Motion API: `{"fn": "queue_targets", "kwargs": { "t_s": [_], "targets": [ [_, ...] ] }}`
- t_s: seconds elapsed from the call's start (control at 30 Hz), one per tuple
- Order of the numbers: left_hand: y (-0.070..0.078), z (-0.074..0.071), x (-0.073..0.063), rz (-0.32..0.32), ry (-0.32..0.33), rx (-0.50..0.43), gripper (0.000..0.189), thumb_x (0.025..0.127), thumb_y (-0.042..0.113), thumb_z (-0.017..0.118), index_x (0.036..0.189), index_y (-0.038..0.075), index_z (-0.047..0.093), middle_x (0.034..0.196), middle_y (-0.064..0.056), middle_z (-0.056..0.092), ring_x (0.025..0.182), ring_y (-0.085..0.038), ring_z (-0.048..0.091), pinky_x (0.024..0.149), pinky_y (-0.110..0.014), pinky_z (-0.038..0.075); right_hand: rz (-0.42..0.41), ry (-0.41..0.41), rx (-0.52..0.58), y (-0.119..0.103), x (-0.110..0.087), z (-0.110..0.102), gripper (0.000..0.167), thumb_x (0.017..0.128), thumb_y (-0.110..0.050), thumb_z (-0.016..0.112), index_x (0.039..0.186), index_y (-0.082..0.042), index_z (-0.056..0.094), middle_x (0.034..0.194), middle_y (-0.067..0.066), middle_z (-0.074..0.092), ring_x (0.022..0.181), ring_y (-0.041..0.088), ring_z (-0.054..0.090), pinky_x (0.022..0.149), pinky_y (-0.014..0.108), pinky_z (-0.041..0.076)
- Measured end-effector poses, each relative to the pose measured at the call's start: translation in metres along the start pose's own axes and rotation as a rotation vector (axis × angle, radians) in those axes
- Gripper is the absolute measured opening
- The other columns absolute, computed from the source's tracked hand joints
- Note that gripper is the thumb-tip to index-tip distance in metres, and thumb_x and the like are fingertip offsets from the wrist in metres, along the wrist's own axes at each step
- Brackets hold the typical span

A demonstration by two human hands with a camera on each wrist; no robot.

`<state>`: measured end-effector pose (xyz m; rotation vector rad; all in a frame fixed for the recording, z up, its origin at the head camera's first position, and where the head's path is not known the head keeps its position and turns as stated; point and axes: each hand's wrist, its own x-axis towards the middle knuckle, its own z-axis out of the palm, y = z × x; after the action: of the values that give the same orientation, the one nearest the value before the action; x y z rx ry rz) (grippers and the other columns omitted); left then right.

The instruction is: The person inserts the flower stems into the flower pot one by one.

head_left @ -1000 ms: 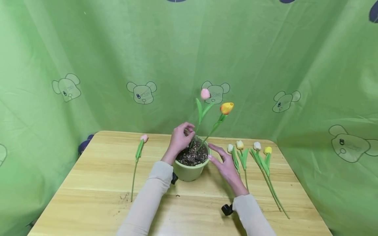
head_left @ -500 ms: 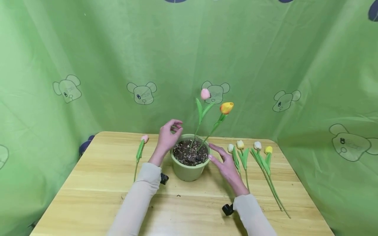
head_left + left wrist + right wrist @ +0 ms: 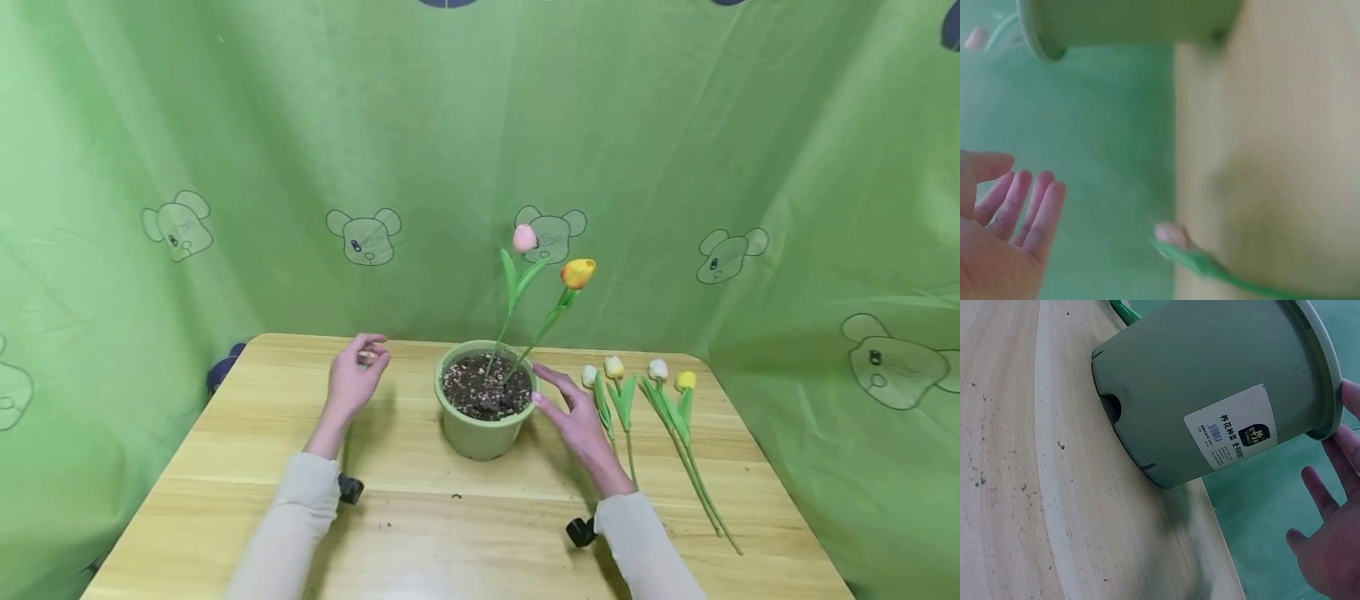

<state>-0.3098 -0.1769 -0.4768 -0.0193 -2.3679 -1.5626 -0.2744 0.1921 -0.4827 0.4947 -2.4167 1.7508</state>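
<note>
My left hand is raised over the left of the table, its fingers loose and nothing held. Below it lies a loose pink tulip, mostly covered by the hand and arm in the head view. My right hand rests its thumb and index fingertips against the right rim of a green flowerpot, other fingers spread. Dark soil fills the pot. Upright in it stands a pink tulip, and an orange-yellow tulip leans right beside it.
Right of the pot, several tulips lie on the wooden table: a white one, a cream one, another white one and a yellow one. Behind hangs a green curtain. Soil crumbs dot the tabletop.
My left hand has left the pink tulip's stem in the pot and moved left, over the loose pink tulip. My right hand stays at the pot's rim.
</note>
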Motion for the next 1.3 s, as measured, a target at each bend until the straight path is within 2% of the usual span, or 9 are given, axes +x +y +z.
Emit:
{"fn": "queue_targets", "kwargs": {
  "t_s": [0.13, 0.27, 0.4, 0.47, 0.67, 0.9, 1.03, 1.17, 1.3],
  "targets": [
    [-0.024, -0.021, -0.02, -0.086, -0.011, 0.034, 0.036, 0.097, 0.012, 0.069, 0.133, 0.011, 0.064, 0.122, -0.015, 0.069, 0.101, -0.032, 0.068, 0.075, -0.032, 0.065, 0.005, 0.006, 0.0, -0.001, 0.0, -0.001, 0.051, 0.101, -0.015, 0.067, 0.148, -0.002, 0.052, 0.159, 0.022, 0.045, 0.152, 0.042, 0.033, 0.13, 0.069, 0.01],
    [-0.047, -0.039, -0.038, -0.167, -0.037, 0.075, 0.04, 0.098, 0.011, 0.068, 0.137, 0.01, 0.061, 0.124, -0.015, 0.067, 0.101, -0.031, 0.07, 0.073, -0.028, 0.064, -0.003, 0.001, -0.005, -0.003, -0.001, -0.001, 0.051, 0.1, -0.013, 0.067, 0.148, 0.0, 0.052, 0.159, 0.022, 0.045, 0.151, 0.043, 0.034, 0.13, 0.07, 0.011],
    [-0.062, -0.05, -0.051, -0.23, -0.082, 0.049, 0.042, 0.098, 0.009, 0.067, 0.139, 0.004, 0.058, 0.125, -0.02, 0.065, 0.098, -0.033, 0.071, 0.076, -0.032, 0.068, -0.007, 0.002, -0.018, -0.003, 0.0, -0.002, 0.051, 0.1, -0.012, 0.067, 0.147, 0.001, 0.052, 0.158, 0.024, 0.045, 0.15, 0.044, 0.035, 0.129, 0.071, 0.012],
    [-0.067, -0.053, -0.055, -0.257, -0.109, 0.032, 0.043, 0.098, 0.008, 0.067, 0.139, 0.002, 0.056, 0.126, -0.022, 0.063, 0.095, -0.033, 0.071, 0.076, -0.033, 0.068, -0.003, 0.009, -0.023, 0.004, 0.002, -0.003, 0.051, 0.1, -0.012, 0.066, 0.148, 0.0, 0.052, 0.159, 0.023, 0.044, 0.151, 0.044, 0.034, 0.13, 0.07, 0.012],
    [-0.072, -0.055, -0.063, -0.327, -0.157, 0.026, 0.043, 0.097, 0.005, 0.067, 0.138, -0.001, 0.055, 0.127, -0.025, 0.061, 0.094, -0.03, 0.071, 0.074, -0.033, 0.069, -0.003, 0.01, -0.027, 0.031, 0.009, -0.002, 0.052, 0.101, -0.014, 0.066, 0.15, -0.006, 0.051, 0.162, 0.017, 0.042, 0.153, 0.041, 0.031, 0.13, 0.069, 0.01],
    [-0.074, -0.048, -0.066, -0.377, -0.218, -0.004, 0.046, 0.095, 0.003, 0.068, 0.138, -0.003, 0.053, 0.125, -0.025, 0.06, 0.095, -0.029, 0.069, 0.076, -0.036, 0.07, -0.012, 0.021, -0.018, 0.036, 0.007, -0.001, 0.05, 0.1, -0.02, 0.069, 0.148, -0.014, 0.056, 0.16, 0.011, 0.046, 0.153, 0.036, 0.034, 0.131, 0.068, 0.012],
    [-0.073, -0.043, -0.065, -0.409, -0.211, -0.006, 0.051, 0.091, 0.002, 0.073, 0.138, -0.002, 0.053, 0.12, -0.022, 0.062, 0.092, -0.026, 0.069, 0.074, -0.035, 0.069, -0.02, 0.023, -0.001, 0.035, 0.007, 0.0, 0.05, 0.1, -0.02, 0.069, 0.148, -0.012, 0.056, 0.159, 0.011, 0.048, 0.152, 0.036, 0.035, 0.132, 0.066, 0.012],
    [-0.072, -0.039, -0.062, -0.4, -0.202, 0.019, 0.058, 0.084, -0.004, 0.077, 0.136, -0.003, 0.054, 0.115, -0.021, 0.062, 0.087, -0.024, 0.067, 0.071, -0.033, 0.069, -0.03, 0.025, 0.01, 0.035, 0.007, 0.001, 0.05, 0.1, -0.018, 0.069, 0.147, -0.009, 0.056, 0.159, 0.014, 0.048, 0.152, 0.036, 0.036, 0.132, 0.065, 0.012],
    [-0.071, -0.036, -0.061, -0.378, -0.202, 0.063, 0.061, 0.078, -0.012, 0.075, 0.135, -0.004, 0.055, 0.113, -0.022, 0.062, 0.084, -0.024, 0.066, 0.068, -0.031, 0.069, -0.023, 0.027, 0.01, 0.035, 0.007, 0.001, 0.05, 0.1, -0.019, 0.069, 0.148, -0.011, 0.056, 0.159, 0.011, 0.048, 0.152, 0.034, 0.036, 0.132, 0.064, 0.012]
  ]
}}
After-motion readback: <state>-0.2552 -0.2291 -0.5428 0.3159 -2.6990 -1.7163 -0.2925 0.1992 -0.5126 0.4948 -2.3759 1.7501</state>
